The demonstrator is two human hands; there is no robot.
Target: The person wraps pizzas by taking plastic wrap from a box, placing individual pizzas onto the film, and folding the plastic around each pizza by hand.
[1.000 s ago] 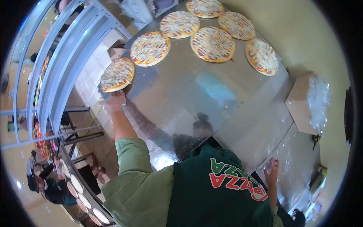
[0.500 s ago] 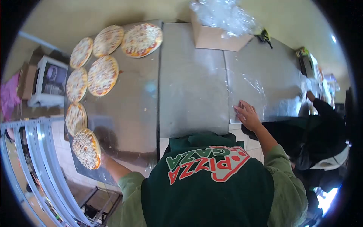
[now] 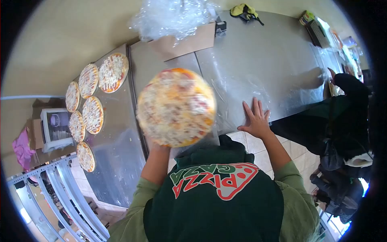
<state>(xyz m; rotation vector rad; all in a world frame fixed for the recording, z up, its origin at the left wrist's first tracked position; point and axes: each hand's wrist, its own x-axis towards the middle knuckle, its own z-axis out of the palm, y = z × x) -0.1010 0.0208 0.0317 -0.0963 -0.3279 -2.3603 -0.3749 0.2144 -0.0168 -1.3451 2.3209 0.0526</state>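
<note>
A round pizza [image 3: 177, 108], topped with shredded cheese and sauce, is held up above the metal table [image 3: 225, 76], slightly blurred. My left hand [image 3: 160, 146] supports it from below, and most of that hand is hidden under the crust. To the right, my right hand [image 3: 258, 121] lies with spread fingers on clear plastic film [image 3: 236, 94] near the table's front edge. Several more pizzas, such as one at the back [image 3: 113, 72] and one at the front [image 3: 86, 156], lie on the left metal table [image 3: 115, 147].
A cardboard box [image 3: 183, 44] topped with crumpled clear plastic [image 3: 173, 18] stands at the back. Beside it lies a yellow and black item [image 3: 244, 12]. A person in dark clothes [image 3: 338, 113] is at the right. A metal rack [image 3: 66, 193] stands at lower left.
The view has turned rightward. My left hand has carried one pizza from the left table over to the middle. My right hand has come onto the film with its fingers spread.
</note>
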